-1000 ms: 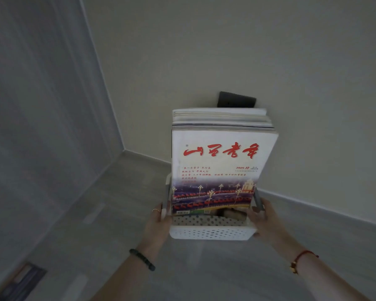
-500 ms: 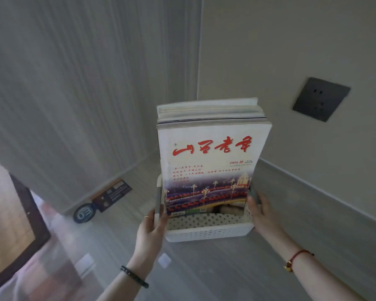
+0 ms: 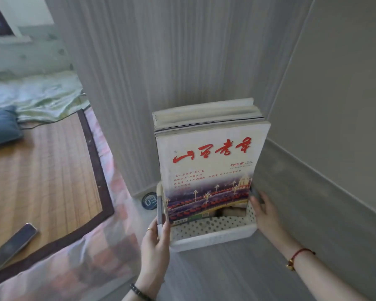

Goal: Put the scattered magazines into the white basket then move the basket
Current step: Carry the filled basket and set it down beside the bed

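Observation:
A white perforated basket [image 3: 213, 232] sits low in a corner between a grey panel wall and a lighter wall. Several magazines [image 3: 208, 161] stand upright in it, the front one white with red characters and a night street picture. My left hand [image 3: 157, 242] grips the basket's left rim beside its grey handle [image 3: 159, 210]. My right hand [image 3: 264, 213] holds the right side, fingers curled over the rim. The basket's far side is hidden behind the magazines.
A bed with a bamboo mat [image 3: 41, 177] lies to the left, with a dark phone [image 3: 11, 245], a blue pillow [image 3: 0, 127] and a crumpled green sheet [image 3: 41, 96] on it. A round dark tag [image 3: 149, 201] sits at the wall's foot.
The view has swung left, bringing the bed into sight. The basket with its magazines has moved toward the corner by the grey panel; both hands keep their grip on its sides.

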Motion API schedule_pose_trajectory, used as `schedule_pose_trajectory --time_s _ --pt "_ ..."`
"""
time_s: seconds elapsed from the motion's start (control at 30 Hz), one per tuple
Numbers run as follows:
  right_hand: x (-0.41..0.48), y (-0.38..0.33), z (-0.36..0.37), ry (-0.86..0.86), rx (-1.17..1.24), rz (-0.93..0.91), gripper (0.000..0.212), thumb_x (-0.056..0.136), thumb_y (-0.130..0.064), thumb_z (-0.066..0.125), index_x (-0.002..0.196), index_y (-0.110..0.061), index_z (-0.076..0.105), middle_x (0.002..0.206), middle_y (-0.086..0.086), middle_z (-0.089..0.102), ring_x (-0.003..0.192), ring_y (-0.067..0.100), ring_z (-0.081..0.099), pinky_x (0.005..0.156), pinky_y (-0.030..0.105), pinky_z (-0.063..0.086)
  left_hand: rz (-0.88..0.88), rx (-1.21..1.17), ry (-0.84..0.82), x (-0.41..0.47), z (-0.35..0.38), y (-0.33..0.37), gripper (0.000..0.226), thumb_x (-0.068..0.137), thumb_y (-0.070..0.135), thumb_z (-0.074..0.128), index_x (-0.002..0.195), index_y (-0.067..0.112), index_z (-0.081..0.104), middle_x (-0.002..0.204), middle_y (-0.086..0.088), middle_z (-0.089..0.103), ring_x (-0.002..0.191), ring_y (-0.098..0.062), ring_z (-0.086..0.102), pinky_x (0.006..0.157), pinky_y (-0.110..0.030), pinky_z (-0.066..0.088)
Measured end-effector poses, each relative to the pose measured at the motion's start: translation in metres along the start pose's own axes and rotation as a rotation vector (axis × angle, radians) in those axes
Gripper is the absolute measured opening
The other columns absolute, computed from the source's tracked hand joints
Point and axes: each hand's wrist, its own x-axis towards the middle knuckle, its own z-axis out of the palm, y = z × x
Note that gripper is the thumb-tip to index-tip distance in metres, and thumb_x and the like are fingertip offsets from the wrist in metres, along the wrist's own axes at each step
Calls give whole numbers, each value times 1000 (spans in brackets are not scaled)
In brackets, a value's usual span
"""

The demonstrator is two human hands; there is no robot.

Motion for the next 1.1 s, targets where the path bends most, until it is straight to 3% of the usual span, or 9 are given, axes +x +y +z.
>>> schedule_pose_trajectory --time_s 0.1,0.2,0.43,0.6,0.7,0.8,0.87,0.93,1.1 --pt "19 -11 21 -16 -39 -9 27 94 -28 38 119 -25 47 97 -13 57 93 8 54 83 28 43 3 7 68 11 -9 -1 18 90 21 49 96 32 61 89 4 70 87 -13 61 79 -39 47" --pt "38 -19 36 -13 -87 -39 21 95 -27 35 110 -26 50 86 -17 57 81 3 57 65 18 43 -13 -22 134 22 -13 -4 18 91 21 49 103 26 61 94 4 70 92 -13 62 84 -39 48" --pt "81 -28 65 -16 -155 -47 39 96 -29 31 128 -11 45 113 10 61 93 18 59 71 30 49 -17 -86 290 41 -10 -5 18 91 20 47 101 28 60 95 7 68 92 -10 62 79 -29 43" --pt "99 -29 75 1 -170 -97 34 96 -27 32 121 -15 52 88 -3 63 67 -4 53 48 10 37 -68 -16 354 49 -6 -11 28 91 25 46 118 21 55 102 4 66 101 -18 59 84 -33 42" --pt "101 -27 76 13 -171 -133 33 96 -24 32 118 -13 54 80 -6 61 62 -2 51 45 7 40 -84 16 346 51 -6 -11 34 92 28 45 124 22 51 107 1 65 98 -16 57 85 -34 41" --pt "98 -32 72 -95 -195 -125 36 96 -27 31 124 -12 48 98 7 66 69 5 55 49 9 38 -23 21 214 52 -16 -4 37 90 28 48 126 29 44 124 2 59 112 -8 54 92 -30 42" --pt "100 -45 67 -175 -217 -116 44 93 -38 34 129 -13 41 124 12 56 98 15 56 73 21 48 50 73 165 55 -27 9 66 84 36 53 141 27 20 148 4 32 134 -10 32 111 -37 29" --pt "104 -75 61 -141 -129 -139 62 86 -52 35 136 -16 32 138 6 43 121 18 45 96 34 43 157 102 200 60 -35 32 86 72 47 56 141 36 5 149 13 15 139 -6 17 116 -39 19" --pt "131 -170 58 35 294 -263 63 81 -65 33 125 -20 43 106 -21 51 91 -18 49 66 2 41 499 23 231 77 -38 99 86 68 48 67 133 46 11 147 7 25 135 -5 27 113 -41 28"
